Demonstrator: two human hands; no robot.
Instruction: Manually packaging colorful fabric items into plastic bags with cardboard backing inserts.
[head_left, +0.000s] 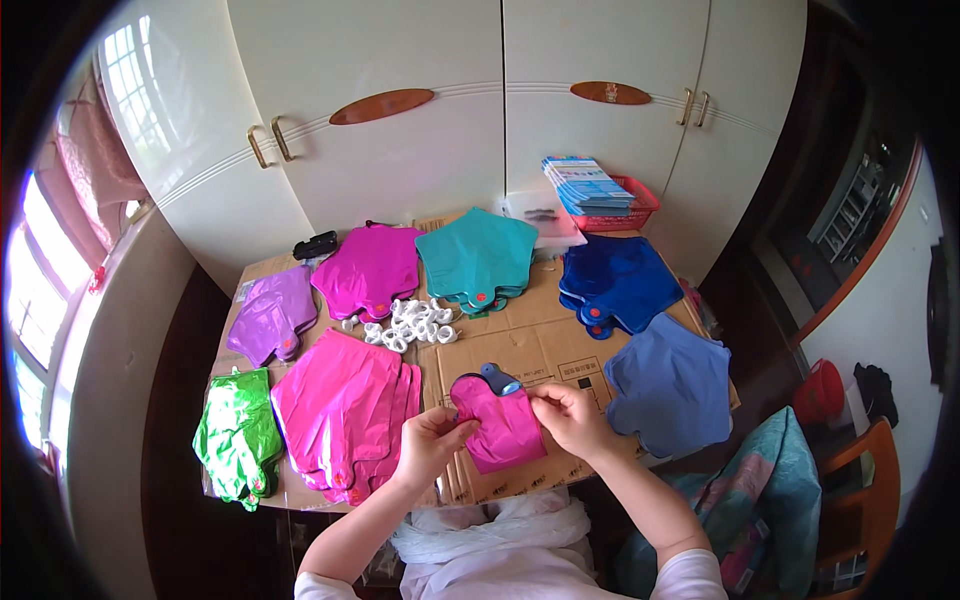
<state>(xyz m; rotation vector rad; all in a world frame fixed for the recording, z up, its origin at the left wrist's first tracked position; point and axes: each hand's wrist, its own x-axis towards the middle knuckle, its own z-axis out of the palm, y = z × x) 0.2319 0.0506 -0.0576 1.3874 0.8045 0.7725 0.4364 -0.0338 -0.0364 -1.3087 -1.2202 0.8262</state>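
Observation:
A folded bright pink foil balloon hangs flat between my two hands over the near edge of the cardboard-covered table. My left hand pinches its left edge, thumb against fingers. On the other side, my right hand grips the upper right edge with its fingertips. Just beyond the balloon's top lies a small dark blue object with a pale, shiny end; its kind is unclear. Left of my hands is a stack of pink foil balloons. White ring-shaped rolls are heaped farther back.
Flat foil balloons lie round the table: green, lilac, magenta, teal, dark blue and grey-blue. A red basket with blue booklets stands at the back right. White cabinets rise behind.

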